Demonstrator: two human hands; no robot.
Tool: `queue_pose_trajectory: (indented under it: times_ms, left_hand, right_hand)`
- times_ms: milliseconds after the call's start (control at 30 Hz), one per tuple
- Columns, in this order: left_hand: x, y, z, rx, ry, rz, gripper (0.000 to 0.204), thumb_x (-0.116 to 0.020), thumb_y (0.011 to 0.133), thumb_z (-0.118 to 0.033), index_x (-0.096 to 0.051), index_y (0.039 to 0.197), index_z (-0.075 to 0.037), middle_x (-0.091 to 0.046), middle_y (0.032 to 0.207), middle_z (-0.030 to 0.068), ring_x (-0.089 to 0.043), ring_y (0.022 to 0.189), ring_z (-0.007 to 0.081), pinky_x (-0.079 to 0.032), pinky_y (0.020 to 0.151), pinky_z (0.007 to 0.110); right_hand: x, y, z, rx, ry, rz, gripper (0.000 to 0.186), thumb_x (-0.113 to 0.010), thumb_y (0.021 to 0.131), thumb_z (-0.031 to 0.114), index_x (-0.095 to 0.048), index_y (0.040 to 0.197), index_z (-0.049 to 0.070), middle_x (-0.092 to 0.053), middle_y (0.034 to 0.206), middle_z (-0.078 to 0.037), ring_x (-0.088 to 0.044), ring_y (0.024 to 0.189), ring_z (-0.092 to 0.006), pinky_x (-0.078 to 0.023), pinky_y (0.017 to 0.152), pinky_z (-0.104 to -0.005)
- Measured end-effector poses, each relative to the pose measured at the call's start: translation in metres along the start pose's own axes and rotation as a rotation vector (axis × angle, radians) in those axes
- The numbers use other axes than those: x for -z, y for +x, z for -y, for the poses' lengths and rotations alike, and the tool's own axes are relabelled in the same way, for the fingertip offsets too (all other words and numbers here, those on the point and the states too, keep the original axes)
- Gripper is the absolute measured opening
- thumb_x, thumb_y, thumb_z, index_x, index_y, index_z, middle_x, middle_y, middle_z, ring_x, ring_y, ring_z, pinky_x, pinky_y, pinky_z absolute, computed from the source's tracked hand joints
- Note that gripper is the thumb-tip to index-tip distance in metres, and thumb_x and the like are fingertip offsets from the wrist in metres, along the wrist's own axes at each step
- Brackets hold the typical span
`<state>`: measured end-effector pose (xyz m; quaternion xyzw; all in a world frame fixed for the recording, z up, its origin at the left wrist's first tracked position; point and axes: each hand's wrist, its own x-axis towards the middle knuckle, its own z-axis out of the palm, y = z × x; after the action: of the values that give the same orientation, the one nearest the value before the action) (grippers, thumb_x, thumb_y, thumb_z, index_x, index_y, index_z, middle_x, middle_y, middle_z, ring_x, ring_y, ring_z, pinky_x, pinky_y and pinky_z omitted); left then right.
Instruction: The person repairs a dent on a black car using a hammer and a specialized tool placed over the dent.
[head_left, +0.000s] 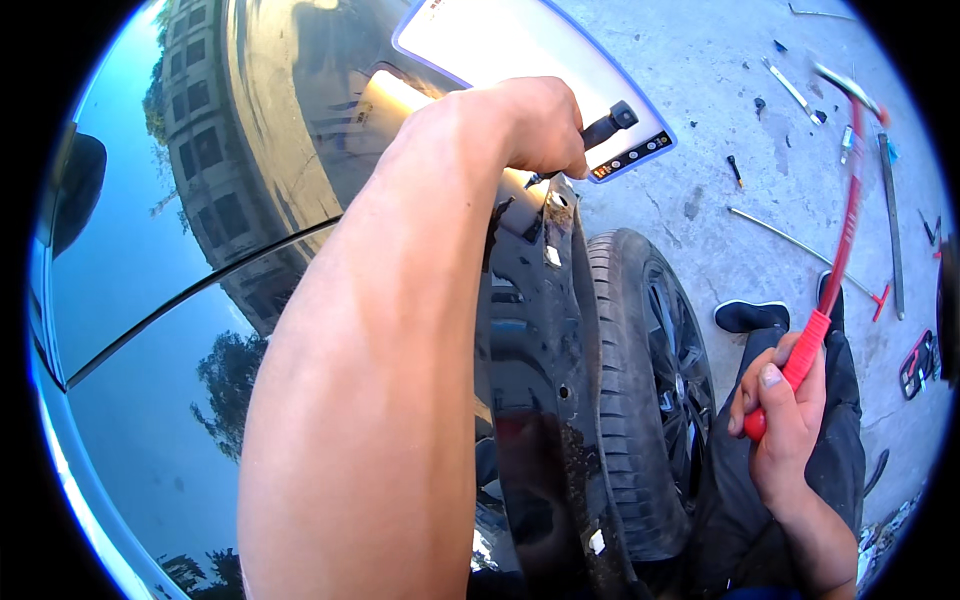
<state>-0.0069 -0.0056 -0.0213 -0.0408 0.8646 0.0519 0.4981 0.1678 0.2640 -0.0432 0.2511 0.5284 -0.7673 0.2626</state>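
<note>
My left hand (545,125) reaches across the dark glossy car panel, closed around a short black rod-like tool (609,122). Its thick square-ended top sticks out past my fist, and a thin dark tip shows below, close to the panel's edge near the wheel arch; I cannot tell whether it touches. Low on the right, my right hand (785,400) grips a slim hammer (845,230) by its red handle, head raised and away from the car. Below my left hand runs the black inner fender edge (540,360), with bolt holes and small white patches.
A bright white light board (500,45) with a blue rim stands behind my left hand. The wheel (650,370) sits beside the fender. Rods and small tools, among them a T-handled rod (800,245) and a dark bar (891,225), lie on the concrete (690,80) beyond my feet.
</note>
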Motion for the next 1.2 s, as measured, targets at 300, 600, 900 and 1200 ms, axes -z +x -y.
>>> queue_pose_trajectory:
  times_ms: [300,600,900,1200]
  left_hand:
    - [0.012,-0.015,0.004,-0.022,0.007,-0.022,0.026,-0.073,0.077,-0.026,-0.071,0.086,-0.002,-0.057,0.066,0.0059,-0.052,0.063,0.0192,-0.041,0.062,0.037]
    - [0.015,-0.011,0.004,-0.027,0.007,-0.009,0.028,-0.073,0.076,-0.026,-0.071,0.089,-0.001,-0.058,0.067,0.0065,-0.054,0.066,0.0194,-0.042,0.065,0.037]
    - [0.016,-0.013,0.004,-0.018,0.005,-0.014,0.027,-0.074,0.074,-0.027,-0.073,0.088,-0.003,-0.060,0.069,0.0061,-0.052,0.065,0.0203,-0.041,0.065,0.037]
    - [0.017,-0.014,0.007,-0.028,-0.022,-0.038,0.028,-0.074,0.074,-0.026,-0.072,0.088,-0.002,-0.062,0.071,0.0068,-0.055,0.068,0.0195,-0.042,0.066,0.037]
  right_hand:
    - [-0.003,-0.001,0.006,-0.044,-0.060,0.120,0.021,-0.053,0.091,0.008,-0.041,0.108,0.006,-0.050,0.075,-0.006,-0.046,0.049,-0.0094,-0.041,0.044,-0.0220]
    - [-0.002,-0.003,0.007,-0.081,-0.065,0.085,0.019,-0.052,0.091,0.008,-0.040,0.106,0.007,-0.049,0.075,-0.004,-0.047,0.050,-0.0091,-0.043,0.045,-0.0229]
    - [-0.003,0.001,0.010,-0.043,-0.142,0.098,0.020,-0.051,0.093,0.014,-0.040,0.109,0.008,-0.047,0.070,-0.005,-0.048,0.048,-0.0105,-0.041,0.044,-0.0224]
    - [0.000,0.000,0.007,-0.100,-0.108,0.159,0.022,-0.053,0.090,0.009,-0.040,0.108,0.006,-0.051,0.075,-0.006,-0.048,0.050,-0.0101,-0.043,0.044,-0.0239]
